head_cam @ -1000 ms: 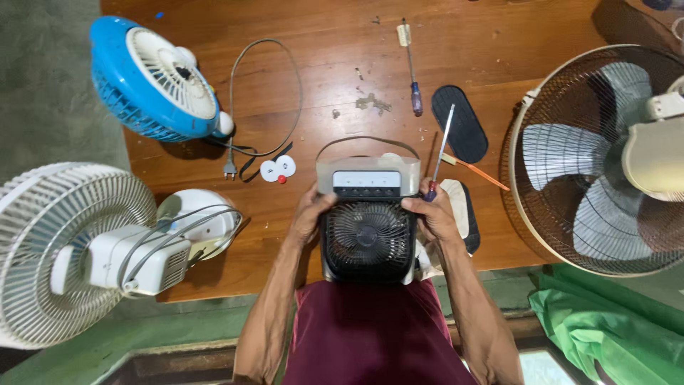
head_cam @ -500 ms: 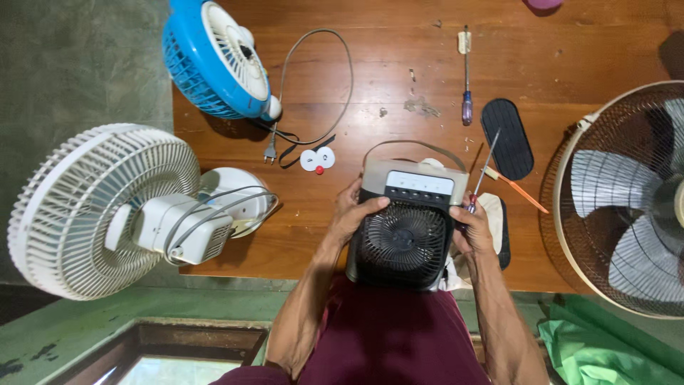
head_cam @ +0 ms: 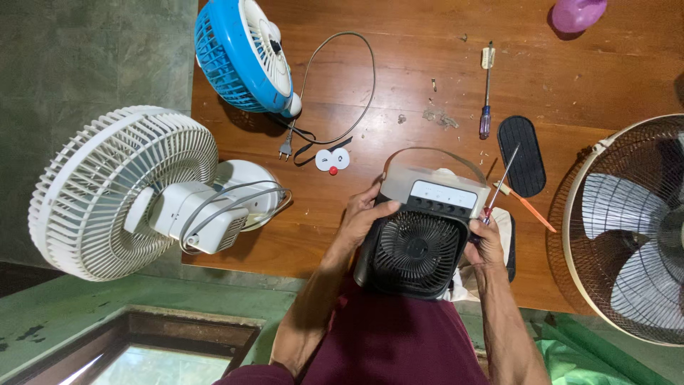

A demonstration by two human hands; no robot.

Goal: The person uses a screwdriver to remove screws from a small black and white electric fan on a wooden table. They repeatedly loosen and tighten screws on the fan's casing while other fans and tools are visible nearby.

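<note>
Head view: looking straight down on a wooden table (head_cam: pixel 399 64) and the person's lap.
Black fan unit: small boxy cooler fan (head_cam: pixel 420 235) at the near edge of the table, round black grille facing up at the camera, grey control panel and clear looped handle pointing toward the far edge; long axis runs from near edge to far edge, tilted slightly right.
Left hand (head_cam: pixel 363 217): fingers spread and curled around the unit's left side, thumb on the top corner by the panel, gripping it.
Right hand (head_cam: pixel 488 242): wrapped on the unit's right side, also pinching a thin screwdriver (head_cam: pixel 501 178) whose shaft slants up toward the far right.
Labels: control panel is a pale rounded strip with small dark buttons beneath; print too small to tell.
Left of table: white fan (head_cam: pixel 121 192) lying past the left edge; blue fan (head_cam: pixel 242 57) at the far left corner, its cord and plug (head_cam: pixel 285 150) beside it.
Middle: blue-handled screwdriver (head_cam: pixel 486 93); black oval pad (head_cam: pixel 521 153).
Right edge: cage fan (head_cam: pixel 627 228).
</note>
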